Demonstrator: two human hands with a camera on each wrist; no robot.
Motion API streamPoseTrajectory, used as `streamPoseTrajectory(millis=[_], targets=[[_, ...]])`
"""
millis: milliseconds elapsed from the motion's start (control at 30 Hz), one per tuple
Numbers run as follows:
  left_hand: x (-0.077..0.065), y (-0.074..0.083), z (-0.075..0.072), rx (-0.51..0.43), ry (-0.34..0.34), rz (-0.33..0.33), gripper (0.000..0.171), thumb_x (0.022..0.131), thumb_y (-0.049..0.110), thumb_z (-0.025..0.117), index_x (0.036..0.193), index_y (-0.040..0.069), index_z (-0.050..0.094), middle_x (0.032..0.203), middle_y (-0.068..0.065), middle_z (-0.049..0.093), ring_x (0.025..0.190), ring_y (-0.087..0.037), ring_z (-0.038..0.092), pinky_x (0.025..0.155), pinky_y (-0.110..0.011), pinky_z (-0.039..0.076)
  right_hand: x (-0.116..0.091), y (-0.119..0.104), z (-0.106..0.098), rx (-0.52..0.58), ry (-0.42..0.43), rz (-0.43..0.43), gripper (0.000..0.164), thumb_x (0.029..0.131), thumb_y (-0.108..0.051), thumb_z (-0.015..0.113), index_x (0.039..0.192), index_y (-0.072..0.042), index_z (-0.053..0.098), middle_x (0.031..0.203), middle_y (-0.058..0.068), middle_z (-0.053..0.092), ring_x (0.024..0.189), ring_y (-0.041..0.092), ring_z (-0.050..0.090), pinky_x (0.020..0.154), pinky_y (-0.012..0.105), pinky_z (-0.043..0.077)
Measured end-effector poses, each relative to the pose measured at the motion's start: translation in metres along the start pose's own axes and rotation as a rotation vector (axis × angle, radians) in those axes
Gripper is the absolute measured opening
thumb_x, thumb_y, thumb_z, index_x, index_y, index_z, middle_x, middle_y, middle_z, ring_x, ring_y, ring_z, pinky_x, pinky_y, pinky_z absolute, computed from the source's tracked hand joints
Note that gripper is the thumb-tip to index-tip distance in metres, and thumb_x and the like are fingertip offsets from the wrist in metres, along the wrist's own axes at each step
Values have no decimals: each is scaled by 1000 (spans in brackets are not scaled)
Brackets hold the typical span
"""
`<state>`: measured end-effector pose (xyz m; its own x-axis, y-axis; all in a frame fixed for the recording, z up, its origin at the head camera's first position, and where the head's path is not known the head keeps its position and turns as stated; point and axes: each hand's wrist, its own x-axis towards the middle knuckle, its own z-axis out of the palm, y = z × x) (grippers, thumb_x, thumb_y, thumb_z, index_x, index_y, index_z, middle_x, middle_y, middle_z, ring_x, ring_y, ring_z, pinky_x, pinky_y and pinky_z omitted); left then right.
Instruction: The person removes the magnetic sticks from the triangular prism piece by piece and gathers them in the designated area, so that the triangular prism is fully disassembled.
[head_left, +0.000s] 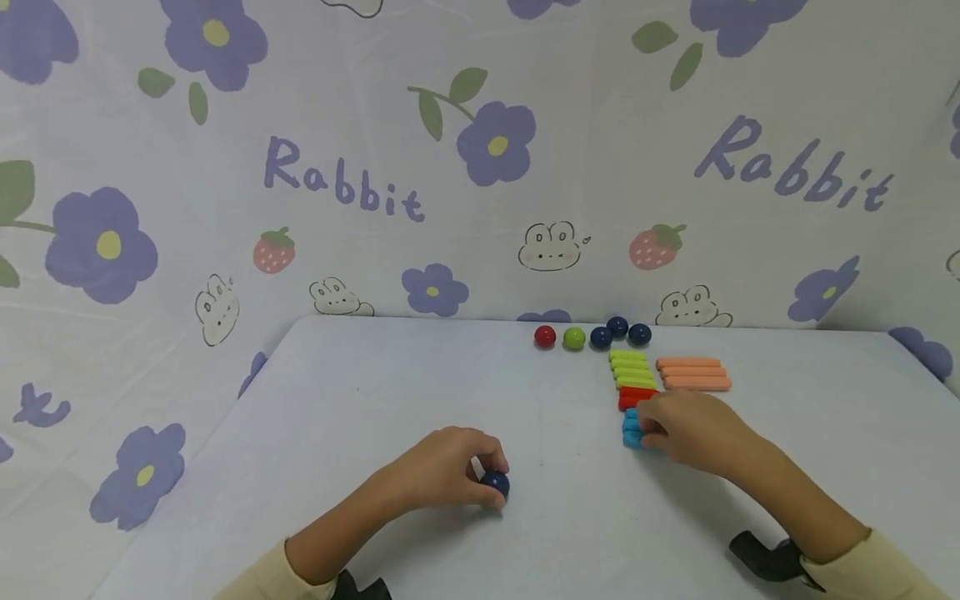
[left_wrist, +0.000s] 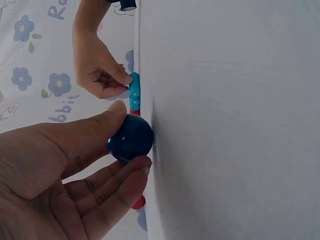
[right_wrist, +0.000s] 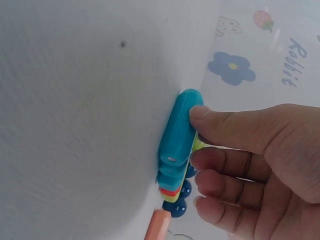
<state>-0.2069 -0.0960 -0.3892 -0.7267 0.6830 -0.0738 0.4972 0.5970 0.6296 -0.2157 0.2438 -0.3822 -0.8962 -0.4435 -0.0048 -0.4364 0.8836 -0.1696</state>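
Observation:
My left hand (head_left: 450, 468) pinches a dark blue ball (head_left: 495, 483) between thumb and fingertips, low over the white table. The left wrist view shows the same glossy ball (left_wrist: 131, 139) large, with the thumb above it and the fingers below. My right hand (head_left: 693, 429) holds a blue stick (right_wrist: 181, 127), its thumb pressed to the side and the fingers curled near one end. More blue sticks (head_left: 632, 427) lie against it, partly hidden by the hand. Red sticks (head_left: 633, 397) adjoin them, and yellow-green sticks (head_left: 632, 369) continue the row away from me.
Orange sticks (head_left: 693, 374) lie side by side to the right of the row. Near the table's back edge stand a red ball (head_left: 545, 337), a green ball (head_left: 573, 338) and three dark blue balls (head_left: 601, 337). A patterned cloth (head_left: 360, 250) hangs behind the table (head_left: 360, 367).

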Motion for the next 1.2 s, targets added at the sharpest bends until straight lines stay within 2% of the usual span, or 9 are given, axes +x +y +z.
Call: streamPoseTrajectory(millis=[133, 267, 333, 467, 633, 800, 933, 1067, 1200], targets=[[0, -1, 5, -9, 14, 21, 24, 80, 22, 87, 99, 20, 72, 95, 14, 66, 76, -1, 62, 74, -20, 52, -1, -12, 4, 13, 6, -20, 17, 83, -17, 82, 84, -19, 65, 70, -10, 52, 66, 11, 48, 59, 26, 43], [2, 1, 13, -97, 113, 119, 29, 84, 20, 83, 110, 15, 71, 104, 10, 67, 82, 1, 64, 75, -18, 54, -1, -36, 9, 133, 14, -133, 16, 85, -18, 81, 96, -17, 70, 75, -13, 55, 66, 7, 49, 60, 24, 47], [2, 5, 17, -184, 177, 174, 33, 86, 19, 81, 116, 11, 69, 108, 7, 67, 86, -1, 66, 75, -21, 56, -1, -51, 10, 235, 22, -201, 25, 86, -21, 80, 108, -16, 70, 84, -11, 61, 70, 6, 52, 61, 22, 50], [1, 14, 22, -423, 235, 207, 34, 88, 15, 79, 116, 9, 62, 112, 0, 67, 89, -9, 70, 77, -27, 58, -2, -80, 9, 410, 90, -342, 40, 88, -27, 80, 124, -18, 64, 109, -8, 65, 82, 8, 59, 67, 23, 55], [-2, 23, 25, -627, 234, 194, 30, 89, 7, 76, 112, 7, 56, 113, -7, 63, 92, -18, 72, 80, -32, 58, -1, -93, 6, 489, 190, -435, 39, 88, -21, 80, 123, -22, 63, 109, -11, 64, 88, 10, 60, 69, 25, 57], [0, 22, 25, -494, 236, 161, 29, 90, 17, 77, 114, 13, 62, 116, 1, 63, 106, -21, 68, 84, -28, 56, 8, -57, -6, 398, 249, -367, 43, 85, -11, 81, 125, -14, 65, 108, -6, 66, 89, 14, 61, 70, 26, 56], [2, 17, 23, -365, 237, 167, 22, 90, 19, 77, 109, 14, 67, 113, 4, 65, 109, -19, 65, 85, -25, 55, 27, 4, -24, 273, 364, -205, 44, 87, -7, 78, 127, -4, 61, 107, 5, 67, 89, 19, 62, 72, 34, 57], [4, 15, 21, -322, 220, 186, 16, 91, 19, 76, 105, 15, 69, 110, 4, 66, 106, -14, 64, 83, -25, 55, 41, 64, -38, 255, 435, -73, 43, 89, 2, 72, 129, 5, 57, 112, 20, 64, 93, 31, 63, 78, 49, 56], [4, 15, 19, -304, 200, 182, 14, 91, 17, 76, 104, 18, 69, 106, 9, 66, 105, -20, 64, 83, -25, 55, 54, 99, -44, 266, 377, 52, 42, 92, 2, 67, 132, 7, 55, 117, 28, 61, 102, 41, 59, 84, 58, 52]])
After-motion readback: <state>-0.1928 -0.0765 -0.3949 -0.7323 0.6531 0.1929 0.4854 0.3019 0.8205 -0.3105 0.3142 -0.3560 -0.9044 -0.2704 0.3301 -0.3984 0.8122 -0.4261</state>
